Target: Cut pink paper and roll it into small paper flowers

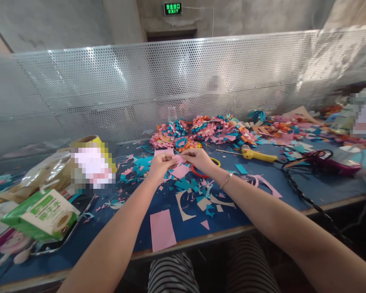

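Note:
Above the middle of the blue table, my left hand and my right hand meet, each pinching a small pink paper piece between the fingertips. Its exact shape is partly hidden by my fingers. Behind and below it lie pink paper sheets. Next to my right wrist are a red ring and a yellow ring. Blue paper scraps spread beside my left hand. Closer to me, a pink paper rectangle lies flat by the table's front edge.
Paper flowers pile against the perforated metal screen. A yellow-handled tool lies to the right, with a black cord trailing off the edge. At left stand a green-and-white drink carton and a tape roll.

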### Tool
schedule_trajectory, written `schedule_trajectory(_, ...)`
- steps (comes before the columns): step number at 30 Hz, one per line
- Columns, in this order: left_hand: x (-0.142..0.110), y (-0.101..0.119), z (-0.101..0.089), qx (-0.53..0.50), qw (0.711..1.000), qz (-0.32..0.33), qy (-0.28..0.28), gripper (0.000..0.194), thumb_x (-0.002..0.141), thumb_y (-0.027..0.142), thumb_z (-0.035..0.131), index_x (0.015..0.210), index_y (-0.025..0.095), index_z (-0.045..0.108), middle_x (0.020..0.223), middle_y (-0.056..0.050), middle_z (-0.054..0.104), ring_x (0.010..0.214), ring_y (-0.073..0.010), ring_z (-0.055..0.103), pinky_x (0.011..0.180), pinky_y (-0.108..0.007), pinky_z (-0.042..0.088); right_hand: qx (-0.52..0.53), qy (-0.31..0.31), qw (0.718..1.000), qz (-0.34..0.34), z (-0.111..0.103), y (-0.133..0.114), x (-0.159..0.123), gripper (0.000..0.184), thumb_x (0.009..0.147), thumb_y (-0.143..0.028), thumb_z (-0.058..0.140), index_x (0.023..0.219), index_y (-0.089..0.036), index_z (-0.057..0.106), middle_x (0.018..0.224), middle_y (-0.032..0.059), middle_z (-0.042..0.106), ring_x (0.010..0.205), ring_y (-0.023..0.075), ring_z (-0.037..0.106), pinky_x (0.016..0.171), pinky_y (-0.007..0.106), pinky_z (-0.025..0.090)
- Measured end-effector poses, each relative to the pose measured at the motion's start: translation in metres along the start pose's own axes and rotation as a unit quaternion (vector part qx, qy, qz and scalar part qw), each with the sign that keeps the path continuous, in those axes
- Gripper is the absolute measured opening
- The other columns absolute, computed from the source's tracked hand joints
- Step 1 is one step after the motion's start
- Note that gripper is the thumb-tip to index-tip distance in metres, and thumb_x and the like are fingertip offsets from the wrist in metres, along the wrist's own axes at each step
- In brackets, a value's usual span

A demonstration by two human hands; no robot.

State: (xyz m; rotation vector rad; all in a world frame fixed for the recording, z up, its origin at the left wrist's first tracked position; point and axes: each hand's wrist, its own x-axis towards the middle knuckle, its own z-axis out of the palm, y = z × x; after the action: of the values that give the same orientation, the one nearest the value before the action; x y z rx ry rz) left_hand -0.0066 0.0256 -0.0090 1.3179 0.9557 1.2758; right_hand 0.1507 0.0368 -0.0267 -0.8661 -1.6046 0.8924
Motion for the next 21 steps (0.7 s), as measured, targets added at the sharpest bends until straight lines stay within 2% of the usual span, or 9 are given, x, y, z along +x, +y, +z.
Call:
schedule_trajectory(4,-0.001,0.002,0.001,-0.003,1.000,-0.007,0.005,0.029,0.047,0.021,0.076,0.069,0.012,0.058,0.059,-0.001,0.061,0.055,-0.0126,0.060,0.064,-0.030,0.051,-0.037,0.003,0.999,-0.009,-0.002,-0.004,-0.001,0.021,0.070,-0.031,0.055,0.079,-0.015,0.064,0.068,0.0027,0.062,0.059,0.0116,0.055,0.059,0.025,0.046)
schedule_trajectory(10,-0.002,0.005,0.000,0.008,1.000,-0.006,0.004,0.028,0.048,0.021,0.075,0.069,0.012,0.058,0.061,-0.002,0.063,0.058,-0.0144,0.062,0.065,-0.031,0.051,-0.155,0.017,0.984,-0.082,-0.006,-0.011,-0.004,0.020,0.073,-0.032,0.053,0.080,-0.018,0.066,0.073,0.0022,0.065,0.062,0.0122,0.054,0.059,0.024,0.042)
schedule_trajectory(21,-0.001,0.002,-0.001,0.013,1.000,0.014,0.010,0.033,0.044,0.022,0.076,0.070,0.012,0.060,0.058,-0.002,0.063,0.056,-0.0142,0.061,0.062,-0.030,0.051,-0.182,0.011,0.977,-0.114,-0.007,-0.012,-0.004,0.018,0.073,-0.027,0.053,0.082,-0.020,0.067,0.079,0.0034,0.066,0.069,0.0149,0.057,0.065,0.026,0.042)
